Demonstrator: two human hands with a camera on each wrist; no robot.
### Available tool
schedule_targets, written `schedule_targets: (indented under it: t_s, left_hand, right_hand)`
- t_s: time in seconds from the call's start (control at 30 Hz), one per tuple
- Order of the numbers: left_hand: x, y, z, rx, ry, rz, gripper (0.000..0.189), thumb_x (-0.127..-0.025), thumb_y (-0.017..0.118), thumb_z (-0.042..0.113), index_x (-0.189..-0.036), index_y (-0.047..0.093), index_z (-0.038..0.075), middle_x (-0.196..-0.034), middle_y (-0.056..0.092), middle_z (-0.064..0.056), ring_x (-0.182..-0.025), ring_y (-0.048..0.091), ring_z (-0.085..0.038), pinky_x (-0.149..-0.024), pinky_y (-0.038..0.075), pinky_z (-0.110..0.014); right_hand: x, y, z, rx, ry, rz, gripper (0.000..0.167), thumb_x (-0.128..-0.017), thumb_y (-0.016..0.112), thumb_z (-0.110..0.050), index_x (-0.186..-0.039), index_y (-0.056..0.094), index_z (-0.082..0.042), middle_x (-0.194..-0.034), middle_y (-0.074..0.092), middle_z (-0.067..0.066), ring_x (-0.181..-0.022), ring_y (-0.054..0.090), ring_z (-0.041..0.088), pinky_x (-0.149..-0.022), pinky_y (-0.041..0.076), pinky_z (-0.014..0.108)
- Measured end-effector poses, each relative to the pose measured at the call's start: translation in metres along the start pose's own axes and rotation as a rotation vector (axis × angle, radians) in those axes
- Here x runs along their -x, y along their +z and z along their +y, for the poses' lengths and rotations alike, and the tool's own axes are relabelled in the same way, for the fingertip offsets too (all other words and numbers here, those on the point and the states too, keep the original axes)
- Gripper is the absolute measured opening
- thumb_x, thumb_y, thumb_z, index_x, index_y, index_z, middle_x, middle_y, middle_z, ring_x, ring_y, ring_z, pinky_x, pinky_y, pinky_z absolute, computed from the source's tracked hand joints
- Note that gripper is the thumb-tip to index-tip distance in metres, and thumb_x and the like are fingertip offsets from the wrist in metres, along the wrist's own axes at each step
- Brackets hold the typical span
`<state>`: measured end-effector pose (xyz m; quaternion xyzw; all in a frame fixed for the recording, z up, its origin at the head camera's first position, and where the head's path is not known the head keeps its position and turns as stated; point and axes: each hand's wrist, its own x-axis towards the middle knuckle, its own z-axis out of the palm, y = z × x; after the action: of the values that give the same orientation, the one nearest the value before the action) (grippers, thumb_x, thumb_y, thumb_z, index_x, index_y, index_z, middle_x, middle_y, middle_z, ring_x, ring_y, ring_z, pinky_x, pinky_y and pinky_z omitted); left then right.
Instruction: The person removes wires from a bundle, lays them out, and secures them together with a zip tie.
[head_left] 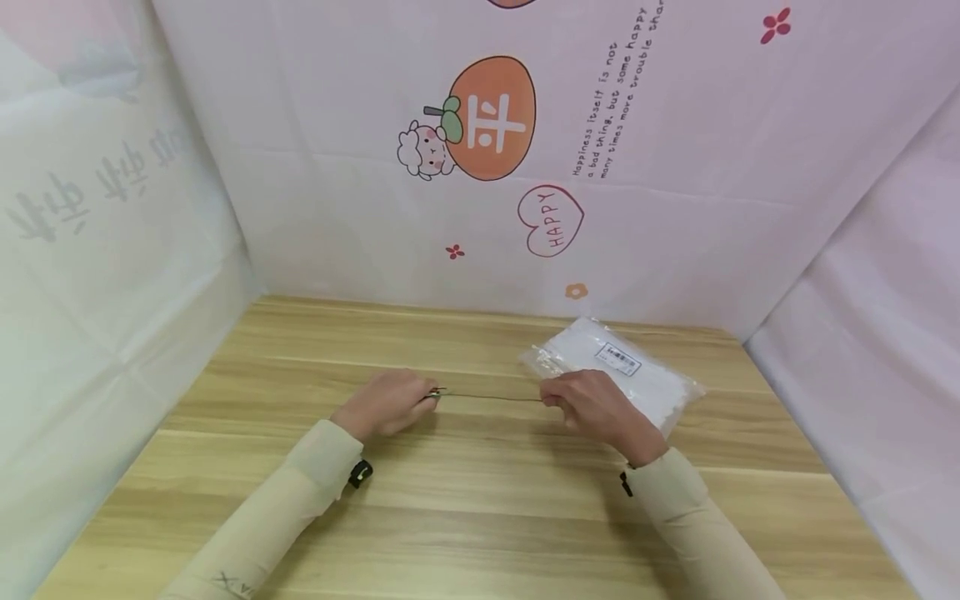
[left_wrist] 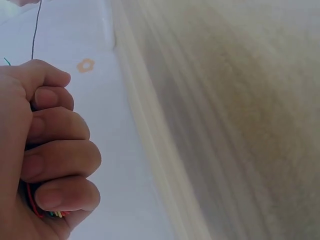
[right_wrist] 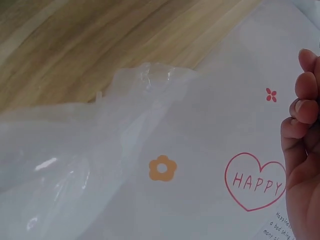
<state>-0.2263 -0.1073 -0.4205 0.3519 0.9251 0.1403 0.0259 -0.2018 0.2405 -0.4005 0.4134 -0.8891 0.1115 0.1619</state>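
A thin dark wire (head_left: 491,397) runs nearly straight between the two hands, above the wooden table. My left hand (head_left: 393,404) grips a bundle of coloured wires (left_wrist: 33,202) in curled fingers. Red, yellow and green strands show below the little finger in the left wrist view, and a green tip (left_wrist: 7,61) pokes out near the thumb; the rest is hidden in the fist. With its fingertips, my right hand (head_left: 588,404) pinches the other end of the dark wire, near the plastic package. In the right wrist view that hand (right_wrist: 302,145) appears at the right edge, fingers curled.
A clear plastic package (head_left: 577,342) with white contents and a printed label (head_left: 618,358) lies at the back right of the wooden table (head_left: 465,525), beside and partly behind the right hand. White printed cloth (head_left: 337,208) walls the table at the back and both sides.
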Motion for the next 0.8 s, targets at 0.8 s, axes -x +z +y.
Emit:
schedule_targets:
  t_s: [0.8]
  left_hand:
    - [0.032,-0.007,-0.032,0.046,-0.078,-0.055,0.037,-0.109,0.048,0.023,-0.073,0.046,0.021,-0.066,0.037,0.008,-0.060,0.034,-0.007,-0.059,0.030,-0.025]
  right_hand:
    - [0.025,-0.010,0.026,-0.026,0.077,-0.042,0.026,-0.093,0.071,0.007,-0.081,0.064,-0.015,-0.072,0.066,-0.004,-0.064,0.045,0.000,-0.062,0.043,0.022]
